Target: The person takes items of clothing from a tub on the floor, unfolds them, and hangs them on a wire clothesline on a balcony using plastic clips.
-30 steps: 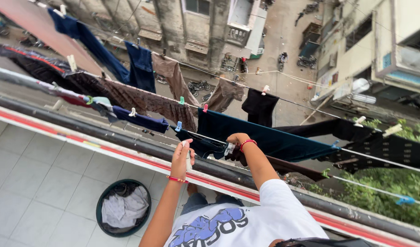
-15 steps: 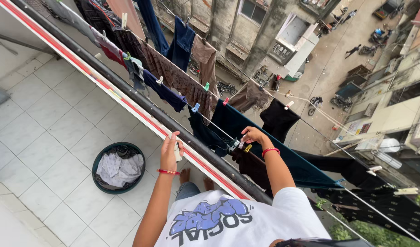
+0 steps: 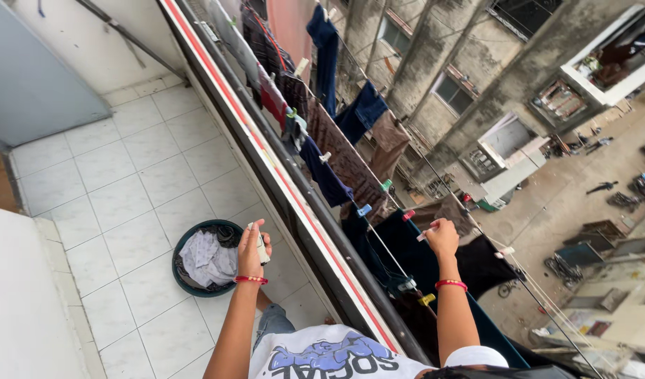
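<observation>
- Head view, looking down over a tiled balcony floor (image 3: 126,175) and its railing (image 3: 294,196), with washing lines strung out over the street below.
- The left hand (image 3: 252,251) is inside the railing, above the floor, fingers curled around a small pale clothes peg (image 3: 263,247); a red band sits at the wrist.
- The right hand (image 3: 442,237) reaches out past the railing to a clothesline (image 3: 385,245), fingers pinched on a pale peg (image 3: 426,234) at the line, just above a dark teal cloth (image 3: 413,260) hanging there.
- A dark round laundry basket (image 3: 189,281) stands on the floor just left of the left hand, with pale crumpled clothes (image 3: 206,258) inside.
- More garments hang along the lines further out: a navy piece (image 3: 326,177), a brown patterned one (image 3: 343,158) and blue trousers (image 3: 364,109), held with coloured pegs.
</observation>
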